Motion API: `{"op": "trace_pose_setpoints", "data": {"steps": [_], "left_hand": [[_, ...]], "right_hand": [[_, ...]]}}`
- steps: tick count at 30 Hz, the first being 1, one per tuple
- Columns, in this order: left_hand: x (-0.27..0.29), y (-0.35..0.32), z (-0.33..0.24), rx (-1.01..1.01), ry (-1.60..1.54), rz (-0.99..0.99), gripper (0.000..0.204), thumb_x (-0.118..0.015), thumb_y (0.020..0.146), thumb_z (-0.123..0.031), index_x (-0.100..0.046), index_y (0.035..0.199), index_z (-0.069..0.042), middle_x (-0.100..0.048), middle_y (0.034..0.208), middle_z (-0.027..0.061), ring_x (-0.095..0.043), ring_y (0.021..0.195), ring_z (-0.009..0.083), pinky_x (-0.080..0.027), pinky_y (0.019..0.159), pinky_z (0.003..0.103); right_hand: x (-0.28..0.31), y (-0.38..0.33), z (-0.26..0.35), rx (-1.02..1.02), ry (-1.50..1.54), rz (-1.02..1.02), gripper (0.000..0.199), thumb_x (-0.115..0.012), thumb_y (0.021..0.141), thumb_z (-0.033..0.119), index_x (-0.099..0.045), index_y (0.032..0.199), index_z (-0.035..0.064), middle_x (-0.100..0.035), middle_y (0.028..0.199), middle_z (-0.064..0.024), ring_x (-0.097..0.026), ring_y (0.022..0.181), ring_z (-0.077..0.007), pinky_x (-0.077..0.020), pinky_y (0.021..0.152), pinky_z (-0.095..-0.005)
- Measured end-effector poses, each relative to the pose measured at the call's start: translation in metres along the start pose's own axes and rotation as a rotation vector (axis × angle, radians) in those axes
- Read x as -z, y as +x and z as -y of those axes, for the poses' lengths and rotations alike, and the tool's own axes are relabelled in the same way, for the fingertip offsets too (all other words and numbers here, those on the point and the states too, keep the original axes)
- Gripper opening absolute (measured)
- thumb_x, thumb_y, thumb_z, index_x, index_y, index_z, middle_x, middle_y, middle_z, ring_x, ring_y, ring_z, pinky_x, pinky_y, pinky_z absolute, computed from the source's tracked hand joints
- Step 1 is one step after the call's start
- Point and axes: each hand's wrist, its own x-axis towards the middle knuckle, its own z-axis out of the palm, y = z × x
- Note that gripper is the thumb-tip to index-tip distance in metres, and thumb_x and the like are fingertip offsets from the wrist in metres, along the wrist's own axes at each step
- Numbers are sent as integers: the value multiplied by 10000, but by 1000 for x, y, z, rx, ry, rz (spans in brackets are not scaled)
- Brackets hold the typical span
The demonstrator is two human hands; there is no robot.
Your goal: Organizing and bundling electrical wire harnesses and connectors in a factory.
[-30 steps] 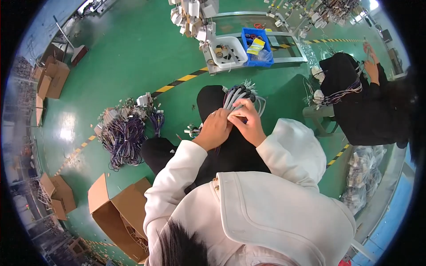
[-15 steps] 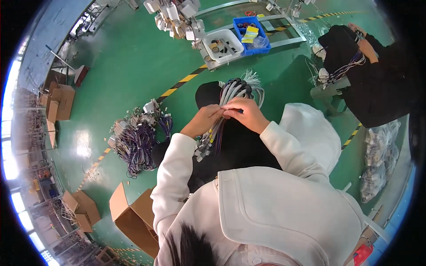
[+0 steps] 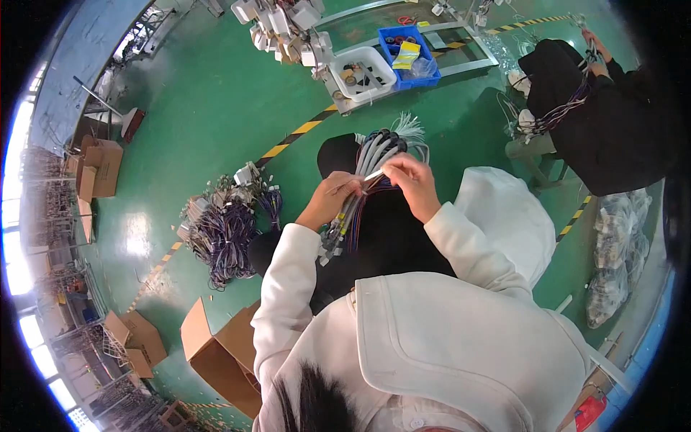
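A bundle of grey cables point(image 3: 374, 153) with white frayed-looking ends and dark bands lies across my dark-clad lap. Thin coloured wires and small light connectors point(image 3: 332, 241) hang from its near end. At the bundle's left side, my left hand point(image 3: 333, 199) is closed in a pinch; what its fingertips hold is partly hidden. My right hand point(image 3: 415, 186) pinches one end of a short white strip point(image 3: 374, 175) above the cables. The strip's other end reaches to the left fingertips, and I cannot tell whether they grip it.
Dark wire harnesses point(image 3: 227, 234) are heaped on the floor to the left, near an open cardboard box point(image 3: 209, 331). Ahead, a white tub point(image 3: 345, 61) and a blue bin point(image 3: 432, 81) sit on a metal frame. Another person point(image 3: 604, 137) handles wires at the right.
My hands, which met over the bundle, are now apart. The right has moved a little to the right, and the white strip shows between them. The other person's hands have shifted.
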Motion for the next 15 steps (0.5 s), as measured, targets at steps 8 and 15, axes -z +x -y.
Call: {"op": "trace_pose_setpoints", "data": {"steps": [8, 15], "left_hand": [[7, -5, 9, 187, -317, 16, 154, -681, 821, -51, -694, 960, 14, -684, 913, 48, -618, 828, 135, -479, 759, 246], [-4, 9, -7, 85, -261, 2, 189, -699, 760, 48, -531, 799, -31, -607, 749, 25, -600, 729, 79, -520, 668, 255]], "right_hand": [[0, -23, 14, 669, -482, 416, 97, -671, 751, -4, -635, 837, 23, -619, 838, -95, -593, 745, -274, -482, 652, -350], [31, -13, 10, 582, -743, 687, 43, -625, 835, 108, -640, 827, 69, -622, 887, -63, -610, 783, -242, -496, 664, -350]]}}
